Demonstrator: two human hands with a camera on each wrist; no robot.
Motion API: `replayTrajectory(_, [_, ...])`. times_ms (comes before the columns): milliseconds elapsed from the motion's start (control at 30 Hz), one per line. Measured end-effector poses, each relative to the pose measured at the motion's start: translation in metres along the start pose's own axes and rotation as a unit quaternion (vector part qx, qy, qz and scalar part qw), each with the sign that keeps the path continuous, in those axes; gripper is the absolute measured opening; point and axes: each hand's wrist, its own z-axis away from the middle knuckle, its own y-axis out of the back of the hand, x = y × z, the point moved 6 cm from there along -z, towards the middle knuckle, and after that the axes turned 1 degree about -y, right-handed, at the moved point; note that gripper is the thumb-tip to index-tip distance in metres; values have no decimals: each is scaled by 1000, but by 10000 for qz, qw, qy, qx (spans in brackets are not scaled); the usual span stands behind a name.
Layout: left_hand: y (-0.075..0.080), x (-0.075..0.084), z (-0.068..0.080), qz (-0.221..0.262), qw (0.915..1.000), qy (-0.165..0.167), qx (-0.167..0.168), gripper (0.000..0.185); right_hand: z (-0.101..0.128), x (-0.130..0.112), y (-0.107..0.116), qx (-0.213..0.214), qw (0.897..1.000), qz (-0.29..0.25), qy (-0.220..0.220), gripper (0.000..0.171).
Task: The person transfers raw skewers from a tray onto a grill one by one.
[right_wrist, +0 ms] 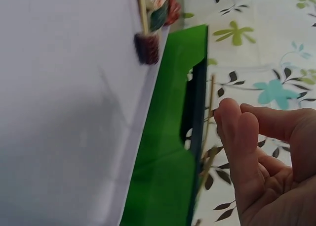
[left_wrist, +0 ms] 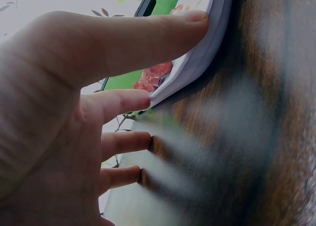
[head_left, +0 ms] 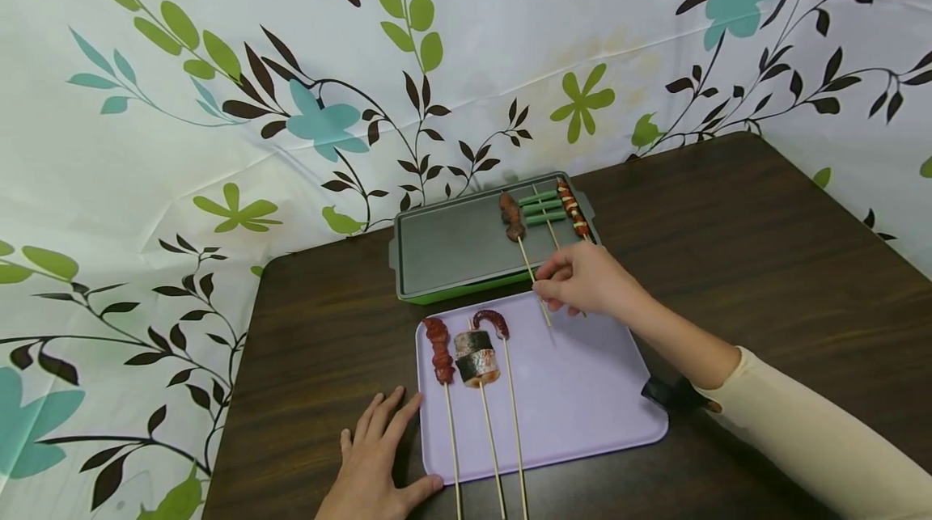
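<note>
A brown meat skewer [head_left: 512, 217] lies with its meat on the grey griddle [head_left: 451, 249]; my right hand [head_left: 588, 277] pinches its stick between thumb and forefinger, over the tray's far edge. Beside it on the griddle are a skewer of green pieces [head_left: 544, 219] and a red-and-pale striped skewer [head_left: 573, 209]. My left hand [head_left: 373, 459] rests with spread fingers at the near left edge of the lilac tray [head_left: 582, 391], thumb at its rim. On the tray's left side lie a red meat skewer [head_left: 440, 350], a dark-banded roll skewer [head_left: 476, 358] and a curled tentacle skewer [head_left: 493, 321].
The griddle has a green base [right_wrist: 163, 157] and stands behind the tray, close to a leaf-patterned cloth [head_left: 466, 59]. Sticks of the tray's skewers stick out over its near rim. Everything stands on a dark wooden table [head_left: 328, 326]. A black strap [head_left: 673, 395] hangs by the right wrist.
</note>
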Motion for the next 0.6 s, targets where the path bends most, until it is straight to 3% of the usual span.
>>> replayTrajectory(267, [-1,0,0,28,10000,22,-4,102,36,-14,-20,-466,9967,57,658,14])
replayTrajectory(600, [-1,-1,0,-16,10000,-45,41,102,83,-11,-66,-1082,9874,344,1102,15])
